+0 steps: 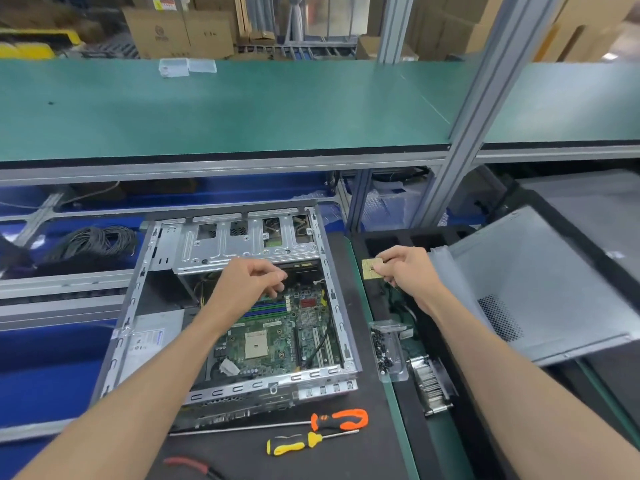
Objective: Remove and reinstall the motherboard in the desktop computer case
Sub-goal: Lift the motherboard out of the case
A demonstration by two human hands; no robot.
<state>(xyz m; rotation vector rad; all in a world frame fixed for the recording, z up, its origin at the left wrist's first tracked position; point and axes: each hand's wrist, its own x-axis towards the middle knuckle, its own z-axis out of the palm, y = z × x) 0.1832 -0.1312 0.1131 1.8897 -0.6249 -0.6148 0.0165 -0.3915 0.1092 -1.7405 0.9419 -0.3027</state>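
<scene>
So the case (221, 306) is lying open on its side on the dark tabletop (346, 455), and the motherboard (277, 337) is sitting inside it, green board with the empty square CPU socket (255, 344) facing up. The left hand (247, 284) hovers over the upper part of the board, just under the silver drive cage (242, 244), fingers loosely curled; can't tell if it's actually got anything in them. The right hand (407, 271) is off to the right of the case, over the black foam tray (384, 244), pinching a small square gold chip (372, 269), looks like the CPU, between thumb and fingertips. Hands are well apart.

Near the case's right side there's a clear plastic box of dark screws (384, 351) and a finned heatsink (431, 386) just beyond that. In front of the case lie two screwdrivers, an orange-handled one (341, 420) and a yellow-handled one (294, 443). The grey side panel (540, 282) leans tilted on the far right.
</scene>
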